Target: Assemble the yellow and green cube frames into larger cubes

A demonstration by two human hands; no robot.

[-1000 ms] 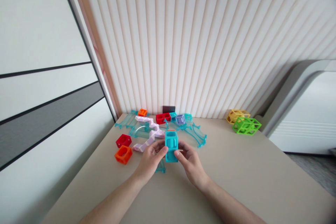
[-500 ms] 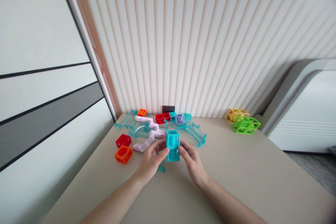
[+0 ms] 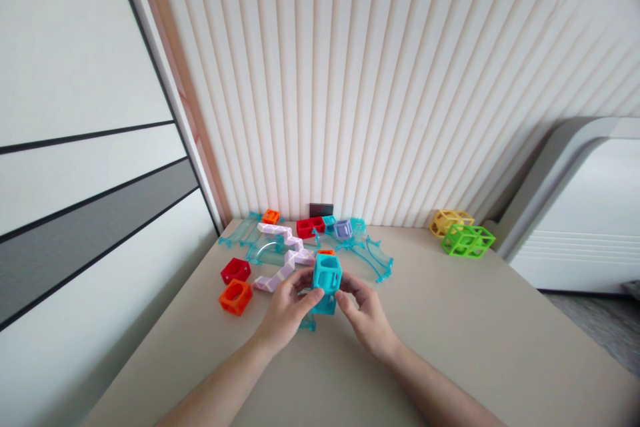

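Note:
Two turquoise hollow cube blocks [image 3: 327, 273], one above the other, are between my hands near the middle of the table. My left hand [image 3: 289, 307] grips them from the left, its thumb on the front near the seam. From the right, my right hand [image 3: 364, 310] holds the same pair with its thumb against the side. An orange block [image 3: 326, 252] shows just behind them, mostly hidden. A clear turquoise track piece [image 3: 309, 325] lies below my left hand, largely covered by it.
Red [image 3: 235, 270] and orange [image 3: 235, 297] blocks lie left of my hands. A white-and-lilac zigzag toy [image 3: 285, 270] rests among clear turquoise tracks [image 3: 373, 257]. Yellow [image 3: 450, 221] and green [image 3: 469, 241] frame blocks stand back right. A black object [image 3: 321, 209] leans by the ribbed wall.
The turquoise pair has dropped slightly and tilted, showing more of the upper cube's top. An orange block behind it has come into view. Both hands keep their hold.

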